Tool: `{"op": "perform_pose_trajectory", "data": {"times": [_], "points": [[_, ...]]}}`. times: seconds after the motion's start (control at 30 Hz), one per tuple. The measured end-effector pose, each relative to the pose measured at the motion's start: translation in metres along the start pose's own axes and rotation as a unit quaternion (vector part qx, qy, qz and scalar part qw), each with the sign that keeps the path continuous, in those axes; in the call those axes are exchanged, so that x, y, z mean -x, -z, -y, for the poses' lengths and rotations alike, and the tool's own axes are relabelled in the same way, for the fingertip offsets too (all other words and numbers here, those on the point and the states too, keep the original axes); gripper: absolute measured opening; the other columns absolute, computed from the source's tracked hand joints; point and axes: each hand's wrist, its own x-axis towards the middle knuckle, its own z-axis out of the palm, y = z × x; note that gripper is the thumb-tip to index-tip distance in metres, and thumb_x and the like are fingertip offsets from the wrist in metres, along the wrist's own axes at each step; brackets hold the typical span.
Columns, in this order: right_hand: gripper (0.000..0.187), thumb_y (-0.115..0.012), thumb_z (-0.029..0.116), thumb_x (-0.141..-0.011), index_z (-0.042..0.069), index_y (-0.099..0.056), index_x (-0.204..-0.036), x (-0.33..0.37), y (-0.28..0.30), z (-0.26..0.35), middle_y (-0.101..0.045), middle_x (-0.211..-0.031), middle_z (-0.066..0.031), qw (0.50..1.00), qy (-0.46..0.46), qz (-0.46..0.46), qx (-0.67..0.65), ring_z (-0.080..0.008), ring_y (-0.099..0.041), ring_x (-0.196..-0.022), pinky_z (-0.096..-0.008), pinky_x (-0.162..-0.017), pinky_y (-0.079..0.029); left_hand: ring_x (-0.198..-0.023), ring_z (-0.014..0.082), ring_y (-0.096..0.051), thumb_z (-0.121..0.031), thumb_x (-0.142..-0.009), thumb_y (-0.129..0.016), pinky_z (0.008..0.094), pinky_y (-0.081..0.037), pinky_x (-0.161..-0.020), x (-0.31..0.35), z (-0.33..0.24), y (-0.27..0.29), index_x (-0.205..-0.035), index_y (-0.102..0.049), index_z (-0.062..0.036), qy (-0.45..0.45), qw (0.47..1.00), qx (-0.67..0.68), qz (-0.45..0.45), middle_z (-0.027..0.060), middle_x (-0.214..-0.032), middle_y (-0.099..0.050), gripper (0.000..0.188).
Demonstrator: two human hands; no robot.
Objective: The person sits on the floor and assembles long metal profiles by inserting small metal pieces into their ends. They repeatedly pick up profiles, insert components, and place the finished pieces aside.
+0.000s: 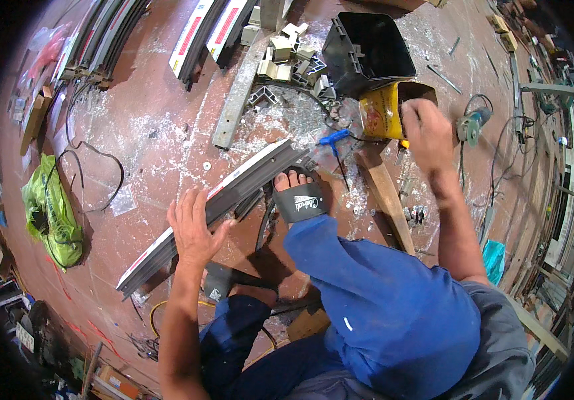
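Note:
A long grey aluminium profile (258, 175) with a white strip along its edge lies slantwise in front of me, its far end beside my sandalled foot (298, 200). My left hand (195, 227) rests on the profile's middle, fingers stretched out and thumb apart. On the right, my right hand (428, 137) is at the mouth of a yellow container (381, 115), with its fingers curled. Whatever those fingers hold, if anything, is hidden. A blue-handled hex key (335, 139) lies on the floor between the container and my foot.
Behind the yellow container stands a black bin (373, 50), with a pile of cut profile corner pieces (291, 57) beside it. An angle grinder (471, 127) lies at the right. Nearby are a wooden block (385, 197), a flat metal bar (235, 110) and a green bag (55, 217).

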Motion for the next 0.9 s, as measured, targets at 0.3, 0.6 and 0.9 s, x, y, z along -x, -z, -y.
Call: {"op": "perform_pose_trajectory", "data": {"times": [0.3,0.6,0.9], "points": [[0.019,-0.062,0.002,-0.082,-0.009,-0.072,-0.093,-0.031,-0.065,-0.14,-0.072,-0.099,-0.0334,0.907,0.054,0.382,0.169,-0.0507,-0.071,-0.095,-0.0528,-0.082,-0.059,-0.119,0.0354,-0.062,-0.04,-0.084,-0.088,0.0524,-0.039,-0.109,-0.03,-0.039,0.008,-0.127,-0.068,-0.0051,-0.039,0.993,0.093,-0.054,0.0156,-0.125,-0.069,0.058],[0.029,-0.059,0.001,-0.084,-0.008,-0.071,-0.11,-0.021,-0.035,-0.098,-0.069,-0.102,-0.0356,0.962,-0.02,0.26,0.081,-0.0523,-0.069,-0.102,-0.0551,-0.088,-0.056,-0.092,0.0291,-0.069,-0.032,-0.087,-0.085,0.0437,-0.046,-0.09,-0.033,-0.052,0.009,-0.115,-0.072,-0.0064,-0.034,0.988,0.147,-0.042,0.0092,-0.096,-0.073,0.039],[0.025,-0.065,0.01,-0.095,-0.005,-0.071,-0.114,-0.018,-0.03,-0.09,-0.072,-0.101,-0.0332,0.981,-0.042,0.175,0.076,-0.0491,-0.072,-0.097,-0.0532,-0.088,-0.057,-0.087,0.0263,-0.073,-0.023,-0.088,-0.087,0.0393,-0.054,-0.084,-0.038,-0.073,0.009,-0.114,-0.074,-0.0032,0.042,0.965,0.258,-0.004,0.0101,-0.096,-0.077,0.035]]}}
